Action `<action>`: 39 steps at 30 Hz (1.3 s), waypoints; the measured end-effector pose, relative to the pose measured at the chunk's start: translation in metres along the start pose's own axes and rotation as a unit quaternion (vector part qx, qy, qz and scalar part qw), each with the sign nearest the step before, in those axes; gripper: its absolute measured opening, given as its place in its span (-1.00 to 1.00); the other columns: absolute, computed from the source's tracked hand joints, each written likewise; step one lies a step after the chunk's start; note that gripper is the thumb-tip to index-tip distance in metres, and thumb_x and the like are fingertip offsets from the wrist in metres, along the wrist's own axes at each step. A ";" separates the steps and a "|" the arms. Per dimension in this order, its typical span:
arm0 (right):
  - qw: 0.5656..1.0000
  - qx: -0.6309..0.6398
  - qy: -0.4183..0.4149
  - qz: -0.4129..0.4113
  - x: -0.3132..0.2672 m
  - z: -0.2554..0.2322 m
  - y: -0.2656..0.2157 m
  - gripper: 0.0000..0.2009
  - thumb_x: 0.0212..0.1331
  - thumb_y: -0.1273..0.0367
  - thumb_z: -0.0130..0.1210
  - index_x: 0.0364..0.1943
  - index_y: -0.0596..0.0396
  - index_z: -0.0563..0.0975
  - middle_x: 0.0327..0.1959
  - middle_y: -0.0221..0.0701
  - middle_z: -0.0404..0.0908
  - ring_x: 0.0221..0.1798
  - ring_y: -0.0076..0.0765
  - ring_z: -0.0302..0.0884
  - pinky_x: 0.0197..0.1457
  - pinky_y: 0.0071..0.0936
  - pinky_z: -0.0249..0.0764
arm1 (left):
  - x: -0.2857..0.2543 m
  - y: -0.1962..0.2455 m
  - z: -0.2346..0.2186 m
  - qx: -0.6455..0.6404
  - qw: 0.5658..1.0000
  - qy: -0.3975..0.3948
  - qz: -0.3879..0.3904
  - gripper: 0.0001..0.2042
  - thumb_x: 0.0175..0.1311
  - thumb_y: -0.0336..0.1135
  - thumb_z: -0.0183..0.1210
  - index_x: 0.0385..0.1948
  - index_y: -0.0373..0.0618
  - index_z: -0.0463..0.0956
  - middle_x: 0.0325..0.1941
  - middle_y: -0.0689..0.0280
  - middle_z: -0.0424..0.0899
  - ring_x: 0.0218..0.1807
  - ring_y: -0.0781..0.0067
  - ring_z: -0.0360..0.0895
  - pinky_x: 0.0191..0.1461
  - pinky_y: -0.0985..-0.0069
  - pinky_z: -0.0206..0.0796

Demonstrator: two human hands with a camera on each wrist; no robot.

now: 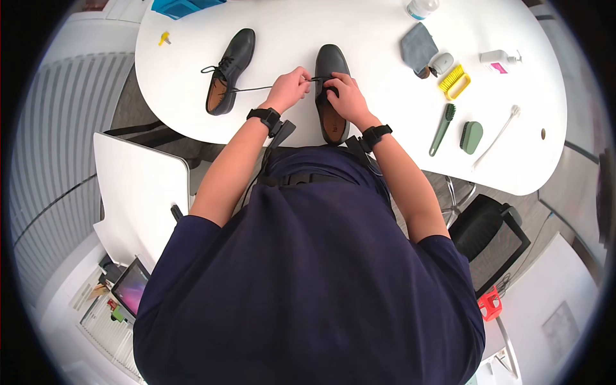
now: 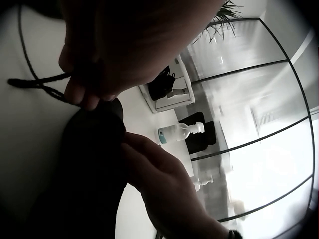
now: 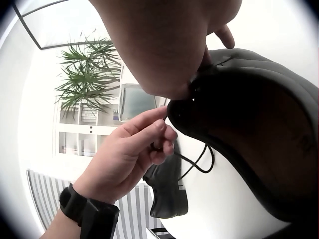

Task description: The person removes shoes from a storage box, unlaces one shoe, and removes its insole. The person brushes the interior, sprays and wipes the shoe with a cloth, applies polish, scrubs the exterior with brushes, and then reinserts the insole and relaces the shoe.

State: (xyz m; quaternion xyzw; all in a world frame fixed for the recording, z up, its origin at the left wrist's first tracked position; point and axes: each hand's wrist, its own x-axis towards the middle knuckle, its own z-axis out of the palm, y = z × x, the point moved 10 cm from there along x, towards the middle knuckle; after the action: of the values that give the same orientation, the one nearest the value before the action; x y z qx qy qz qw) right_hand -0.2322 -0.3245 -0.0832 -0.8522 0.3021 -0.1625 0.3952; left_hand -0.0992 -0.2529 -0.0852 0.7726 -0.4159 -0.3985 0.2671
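A black leather dress shoe (image 1: 330, 59) lies on the white table in front of the person, toe pointing away. At its left side the left hand (image 1: 287, 90) pinches a black shoelace (image 1: 253, 88) between thumb and fingers. One stretch of lace reaches from this hand to the shoe's eyelets; another trails left toward the second shoe. The right hand (image 1: 350, 101) grips the first shoe at its eyelet flap, fingers over the edge of the opening. In the right wrist view, that hand hides part of the eyelets (image 3: 180, 114). The lace forms a loose loop (image 2: 37, 82) in the left wrist view.
A second black shoe (image 1: 239, 51), with its lace tied, stands to the left beyond a yellow clip (image 1: 165, 38). At right lie a grey cloth (image 1: 418, 48), a yellow brush (image 1: 454, 82), a green long-handled brush (image 1: 443, 128), a green oval brush (image 1: 471, 137) and a pump bottle (image 1: 499, 61).
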 end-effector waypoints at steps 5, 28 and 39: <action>1.000 0.015 0.011 -0.005 -0.002 0.001 0.000 -0.80 0.09 0.34 0.14 -0.18 -0.03 0.62 0.17 -0.26 0.45 0.20 0.00 0.38 0.22 -0.17 0.41 | 0.009 -0.004 0.006 0.047 0.998 0.021 0.019 -0.90 0.28 -0.40 0.07 -0.27 -0.18 0.49 -0.47 0.30 0.66 -0.47 0.50 0.61 -0.34 0.53 0.43; 1.000 0.016 0.002 0.000 -0.001 0.003 0.007 -0.79 0.08 0.32 0.16 -0.17 -0.07 0.61 0.17 -0.33 0.45 0.21 -0.03 0.38 0.21 -0.15 0.39 | 0.013 -0.006 0.019 -0.034 0.999 0.020 0.015 -0.85 0.31 -0.34 0.09 -0.21 -0.22 0.46 -0.41 0.25 0.66 -0.40 0.43 0.64 -0.25 0.49 0.45; 0.999 -0.024 0.015 0.037 0.001 0.009 0.009 -0.76 0.04 0.26 0.23 -0.18 -0.08 0.61 0.13 -0.41 0.47 0.20 -0.14 0.39 0.18 -0.12 0.37 | 0.015 -0.014 0.019 -0.013 0.996 0.075 0.054 -0.81 0.29 -0.27 0.16 -0.22 -0.19 0.58 -0.26 0.25 0.66 -0.17 0.42 0.62 -0.06 0.47 0.44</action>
State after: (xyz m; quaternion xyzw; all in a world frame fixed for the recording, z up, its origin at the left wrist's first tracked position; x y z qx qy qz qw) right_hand -0.2304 -0.3248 -0.0954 -0.8469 0.3436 -0.1534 0.3757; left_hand -0.1040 -0.2604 -0.1117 0.7731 -0.4304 -0.3295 0.3293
